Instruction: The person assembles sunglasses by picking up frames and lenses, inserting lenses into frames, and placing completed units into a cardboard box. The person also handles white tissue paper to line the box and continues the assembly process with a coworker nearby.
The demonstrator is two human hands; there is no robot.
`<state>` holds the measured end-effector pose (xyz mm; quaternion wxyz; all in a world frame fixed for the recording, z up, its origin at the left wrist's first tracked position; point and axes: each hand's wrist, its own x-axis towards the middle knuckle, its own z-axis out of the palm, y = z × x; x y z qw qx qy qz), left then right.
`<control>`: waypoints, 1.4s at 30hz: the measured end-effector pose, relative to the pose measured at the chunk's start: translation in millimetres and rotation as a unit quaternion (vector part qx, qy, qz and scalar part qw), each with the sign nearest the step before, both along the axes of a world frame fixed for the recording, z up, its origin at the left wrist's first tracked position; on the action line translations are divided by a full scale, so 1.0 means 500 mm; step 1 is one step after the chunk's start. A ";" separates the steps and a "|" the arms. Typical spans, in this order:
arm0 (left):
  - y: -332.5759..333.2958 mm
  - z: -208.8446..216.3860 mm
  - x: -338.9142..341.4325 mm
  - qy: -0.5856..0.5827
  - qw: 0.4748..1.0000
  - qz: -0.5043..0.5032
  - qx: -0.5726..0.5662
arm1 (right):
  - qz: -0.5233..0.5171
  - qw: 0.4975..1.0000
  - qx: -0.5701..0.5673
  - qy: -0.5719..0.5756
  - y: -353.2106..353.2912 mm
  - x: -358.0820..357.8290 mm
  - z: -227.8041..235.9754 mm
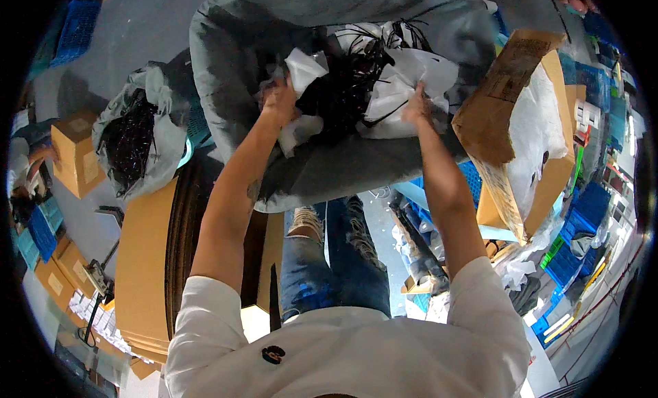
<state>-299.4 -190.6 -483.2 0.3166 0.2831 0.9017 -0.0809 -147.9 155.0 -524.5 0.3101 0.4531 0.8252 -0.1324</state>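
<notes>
Both my arms reach into a large container lined with grey sheeting. Inside lies a tangle of thin, shiny black strands among crumpled white sheets. On the left, my left hand is closed at a crumpled white sheet; its fingertips are partly hidden. My right hand pinches a larger white sheet, thumb upward, at the right side of the tangle. Whether the sheets are paper or plastic I cannot tell.
Left of the container stands a grey bag of dark strands, above stacked flat cardboard. Close on the right is an open cardboard box with white plastic. Another person's hand touches a small carton at far left.
</notes>
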 end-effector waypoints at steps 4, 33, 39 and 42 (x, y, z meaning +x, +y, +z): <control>-0.041 -0.005 0.031 0.106 0.994 0.005 -0.018 | 0.058 0.996 0.047 0.055 -0.014 -0.001 0.038; 0.120 0.512 0.646 -0.521 0.715 0.234 0.403 | -0.097 0.769 0.502 0.383 0.025 0.874 0.920; 0.097 0.359 0.649 -0.364 0.840 0.082 0.393 | -0.219 0.881 0.413 -0.076 0.455 1.364 0.865; 0.105 0.341 0.600 -0.294 0.820 0.164 0.464 | -0.184 0.944 0.231 -0.149 0.579 1.629 0.812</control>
